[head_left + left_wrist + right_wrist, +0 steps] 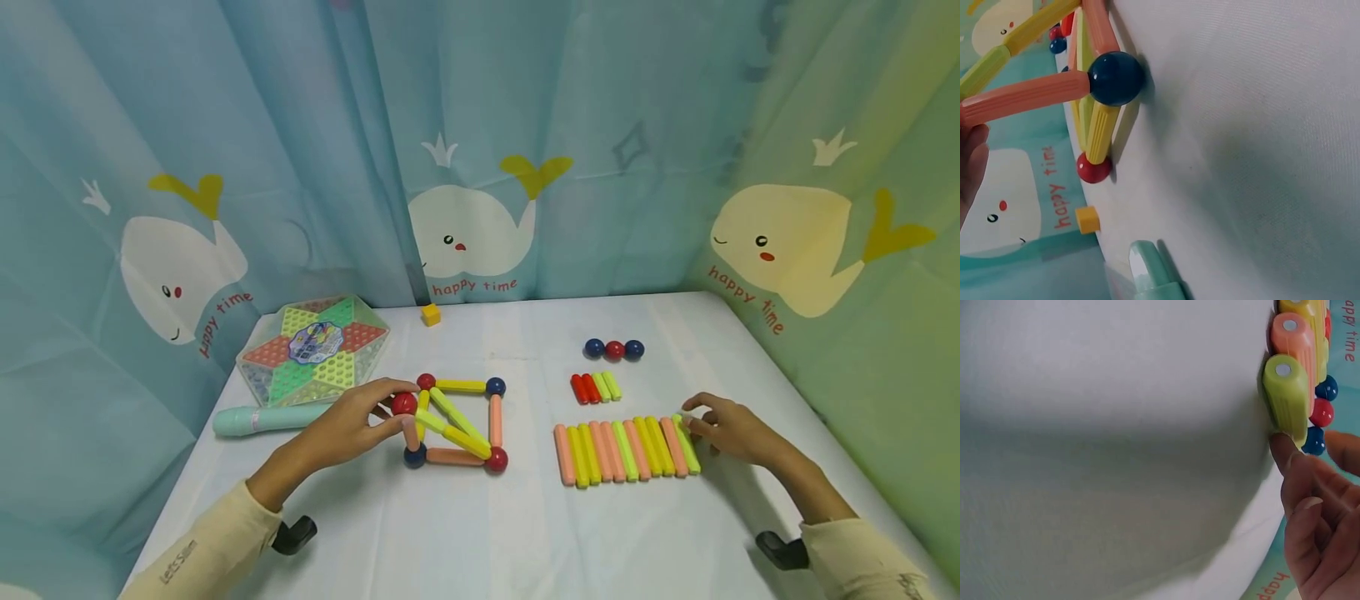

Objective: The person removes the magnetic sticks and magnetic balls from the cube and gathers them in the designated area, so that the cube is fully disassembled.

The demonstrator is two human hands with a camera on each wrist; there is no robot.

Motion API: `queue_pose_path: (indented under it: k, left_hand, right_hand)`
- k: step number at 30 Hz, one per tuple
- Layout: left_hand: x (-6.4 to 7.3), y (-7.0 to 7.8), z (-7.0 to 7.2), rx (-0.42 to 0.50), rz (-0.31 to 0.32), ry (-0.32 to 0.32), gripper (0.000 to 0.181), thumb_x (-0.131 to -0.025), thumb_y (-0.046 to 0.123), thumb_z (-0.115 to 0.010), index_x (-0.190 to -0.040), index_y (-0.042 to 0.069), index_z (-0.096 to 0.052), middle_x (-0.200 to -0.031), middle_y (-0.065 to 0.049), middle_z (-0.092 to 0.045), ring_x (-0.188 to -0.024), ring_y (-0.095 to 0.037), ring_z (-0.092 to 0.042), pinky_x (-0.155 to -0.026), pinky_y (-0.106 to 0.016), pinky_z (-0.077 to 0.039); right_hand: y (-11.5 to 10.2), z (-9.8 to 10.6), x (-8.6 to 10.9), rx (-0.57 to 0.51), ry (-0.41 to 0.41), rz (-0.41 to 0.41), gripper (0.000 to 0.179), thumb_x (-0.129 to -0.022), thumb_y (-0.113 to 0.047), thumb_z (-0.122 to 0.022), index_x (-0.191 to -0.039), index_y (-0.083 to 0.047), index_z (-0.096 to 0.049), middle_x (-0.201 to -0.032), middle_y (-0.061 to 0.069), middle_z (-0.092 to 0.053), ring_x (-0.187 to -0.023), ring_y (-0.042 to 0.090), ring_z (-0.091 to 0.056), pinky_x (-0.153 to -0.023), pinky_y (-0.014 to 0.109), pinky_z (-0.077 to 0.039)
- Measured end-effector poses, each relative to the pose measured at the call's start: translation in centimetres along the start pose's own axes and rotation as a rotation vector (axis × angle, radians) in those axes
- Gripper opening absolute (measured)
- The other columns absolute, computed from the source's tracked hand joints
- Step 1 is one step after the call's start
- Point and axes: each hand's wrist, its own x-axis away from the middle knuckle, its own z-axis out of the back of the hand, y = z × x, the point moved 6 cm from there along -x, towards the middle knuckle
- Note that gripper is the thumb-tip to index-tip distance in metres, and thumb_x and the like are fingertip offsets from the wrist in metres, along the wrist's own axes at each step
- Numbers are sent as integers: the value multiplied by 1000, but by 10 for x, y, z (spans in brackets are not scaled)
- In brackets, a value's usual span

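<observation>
My left hand pinches a red ball between thumb and fingers. The ball is held above the table, with a pink stick sloping down from it to a dark blue ball. A light green stick and a yellow stick run from it to a red corner ball. These belong to a frame of sticks and balls. My right hand touches the light green stick ending the row on the right, a fingertip against its side and another digit held apart.
Sticks lie side by side in a row. Behind them are short red sticks, short green sticks and three balls. At the left are a star-patterned game box and a mint tube. A yellow cube sits near the curtain.
</observation>
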Motion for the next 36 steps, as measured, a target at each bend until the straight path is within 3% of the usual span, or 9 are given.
queue_pose_path:
  k: [6, 12, 17, 21, 25, 31, 36]
  left_hand:
    - [-2, -1, 0, -3, -14, 5, 43, -94, 27, -72, -133, 16, -60, -120, 1, -66, -101, -11, -63, -87, -26, -57]
    - [-2, -2, 0, 28, -14, -6, 41, -95, 35, -70, -132, 18, -61, -116, 4, -67, -99, -10, -62, -87, -27, -56]
    - [0, -5, 0, 32, -6, 2, 41, -95, 37, -69, -131, 17, -61, -111, 4, -67, -97, -10, -62, -85, -27, -56]
    - [-1, -5, 0, 38, -7, 6, 40, -96, 36, -69, -131, 18, -61, -110, 5, -67, -97, -10, -62, -85, -27, -56]
    - [-3, -4, 0, 50, -17, 4, 39, -95, 34, -69, -131, 18, -61, -111, 4, -67, -97, -11, -62, -85, -28, -56]
    - [-5, -2, 0, 53, -24, -5, 40, -96, 34, -68, -131, 18, -61, -113, 3, -67, -98, -11, -62, -86, -28, -56]
    - [-6, -2, -1, 61, -32, -10, 41, -96, 34, -68, -132, 17, -61, -116, 1, -67, -99, -12, -62, -86, -28, -56]
  right_hand:
    - [-11, 9, 3, 16, 2, 21, 35, -103, -16, -55, -129, 6, -50, -93, 7, -73, -65, 16, -59, -60, 30, -47]
    - [-24, 34, 8, 54, 150, 53, 34, -105, -22, -54, -127, 4, -54, -92, 9, -74, -60, 13, -59, -60, 28, -47]
    - [-55, 37, 9, 2, 209, 109, 31, -105, -22, -53, -125, 3, -56, -94, 15, -73, -62, 13, -61, -58, 28, -50]
    - [-93, 18, 5, -48, 196, 160, 27, -104, -20, -57, -121, 1, -59, -98, 17, -73, -66, 19, -63, -61, 29, -55]
    - [-138, -12, -8, -65, 160, 257, 20, -100, -17, -63, -115, -5, -65, -100, 11, -72, -74, 22, -64, -64, 27, -56]
    - [-211, -62, -33, -55, 22, 418, 18, -98, -20, -66, -114, -12, -67, -101, 0, -70, -79, 14, -61, -68, 23, -53]
    - [-259, -97, -51, -82, -102, 480, 24, -97, -24, -68, -116, -10, -67, -99, -2, -69, -75, 16, -61, -65, 25, -53]
